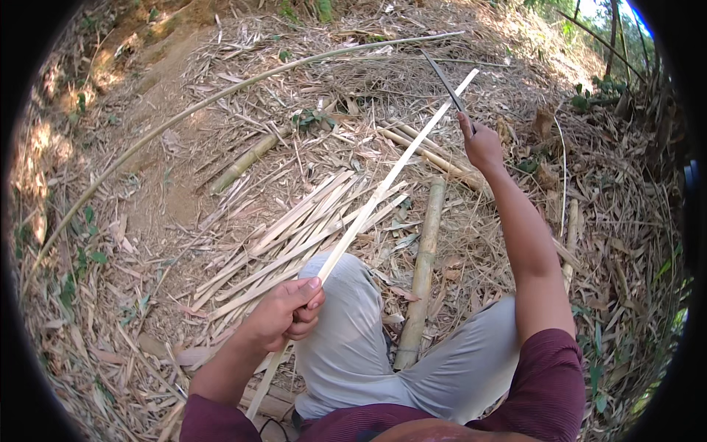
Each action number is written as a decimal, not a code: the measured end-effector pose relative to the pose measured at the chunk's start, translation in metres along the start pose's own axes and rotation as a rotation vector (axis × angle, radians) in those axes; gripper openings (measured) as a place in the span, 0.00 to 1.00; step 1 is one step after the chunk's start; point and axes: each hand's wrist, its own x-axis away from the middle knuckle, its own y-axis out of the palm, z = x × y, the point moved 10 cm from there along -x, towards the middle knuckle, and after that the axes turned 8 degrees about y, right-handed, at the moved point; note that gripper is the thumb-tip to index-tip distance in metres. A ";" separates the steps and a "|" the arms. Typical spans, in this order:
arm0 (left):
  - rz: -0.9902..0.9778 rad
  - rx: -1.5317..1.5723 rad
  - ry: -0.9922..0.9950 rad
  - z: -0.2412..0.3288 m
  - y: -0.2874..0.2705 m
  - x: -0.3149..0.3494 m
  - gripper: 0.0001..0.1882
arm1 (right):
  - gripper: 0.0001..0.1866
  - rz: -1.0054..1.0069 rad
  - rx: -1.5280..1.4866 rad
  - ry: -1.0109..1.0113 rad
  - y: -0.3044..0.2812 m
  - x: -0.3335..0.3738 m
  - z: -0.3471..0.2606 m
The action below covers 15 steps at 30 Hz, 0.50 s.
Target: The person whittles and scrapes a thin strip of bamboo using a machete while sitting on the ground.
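Observation:
Across my raised knee runs a long pale bamboo strip (378, 195), slanting from lower left up to the far right. My left hand (286, 313) is closed around its lower part, thumb on top. Farther up on the right, my right hand (482, 145) grips the handle of a knife (444, 82) with a long dark blade. The blade points up and to the left, and lies close to the strip's far end; whether it touches, I cannot tell. Beside my knee, a pile of split bamboo strips (294, 225) lies on the ground.
A thick bamboo pole (421, 283) lies between my legs, and a shorter bamboo piece (250, 160) farther off to the left. More bamboo poles (442, 158) rest beyond the strip. One long bent bamboo pole (188, 112) arches across the left. Dry leaves and shavings cover the ground.

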 end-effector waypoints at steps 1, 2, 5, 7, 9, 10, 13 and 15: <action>0.013 0.012 0.003 -0.001 0.001 0.004 0.19 | 0.45 0.002 -0.007 0.008 -0.002 -0.001 0.008; 0.010 0.001 0.009 0.005 0.003 0.007 0.19 | 0.45 0.004 -0.014 0.017 -0.004 -0.004 0.017; -0.022 -0.017 0.002 0.012 0.015 0.013 0.20 | 0.48 -0.028 -0.006 0.249 -0.012 -0.041 0.106; -0.047 -0.013 -0.053 0.006 0.024 0.017 0.20 | 0.50 0.067 0.014 0.378 -0.022 -0.050 0.173; -0.048 -0.015 -0.120 0.009 0.029 0.026 0.20 | 0.51 0.237 0.129 0.436 -0.036 -0.053 0.208; -0.052 -0.014 -0.140 0.007 0.031 0.027 0.20 | 0.52 0.202 0.105 0.457 -0.039 -0.047 0.211; -0.072 -0.012 -0.212 0.003 0.040 0.032 0.19 | 0.54 0.176 0.022 0.509 -0.081 -0.005 0.193; -0.110 0.031 -0.132 0.022 0.045 0.039 0.19 | 0.54 0.289 0.064 0.642 -0.115 -0.022 0.261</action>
